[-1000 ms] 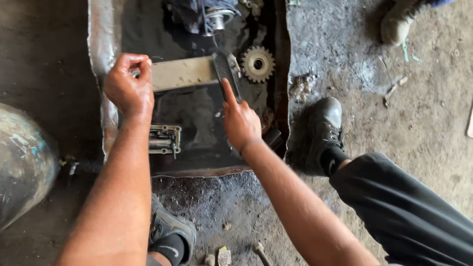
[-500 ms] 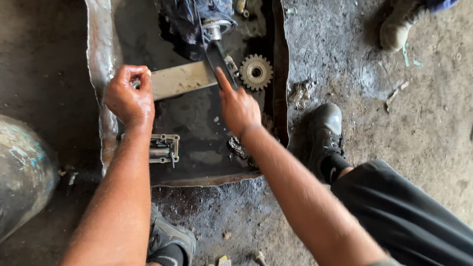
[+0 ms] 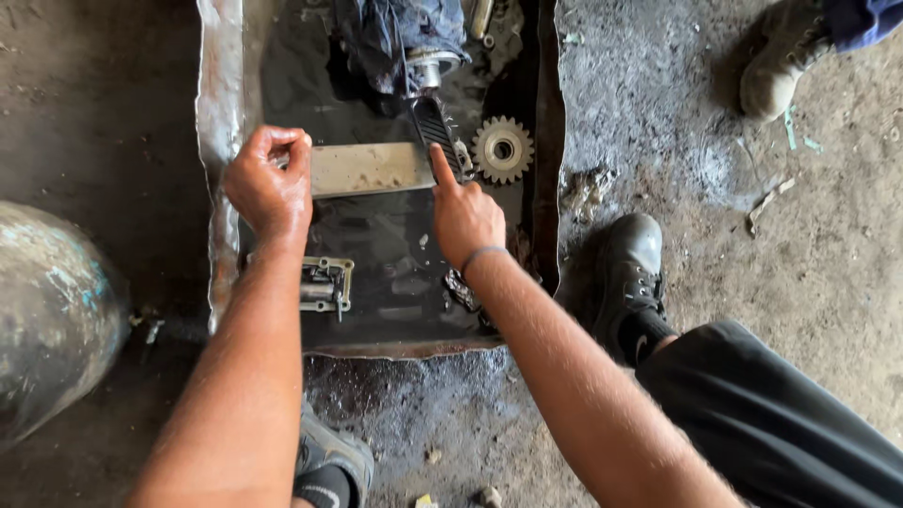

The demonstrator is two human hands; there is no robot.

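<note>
The left hand (image 3: 270,182) is fisted tight on one end of a flat pale metal bar (image 3: 370,168) lying across the oily metal tray (image 3: 218,113). The right hand (image 3: 467,216) grips a dark brush (image 3: 435,130) – forefinger stretched along it – at the bar's other end. One toothed gear (image 3: 502,149) lies just beside; two dark shoes on the dirt floor (image 3: 752,235).

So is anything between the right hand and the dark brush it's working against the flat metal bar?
Nothing visible. The right hand already rests on the dark brush, forefinger along it, at the end of the flat metal bar. The left hand grips the bar's other end.
</note>
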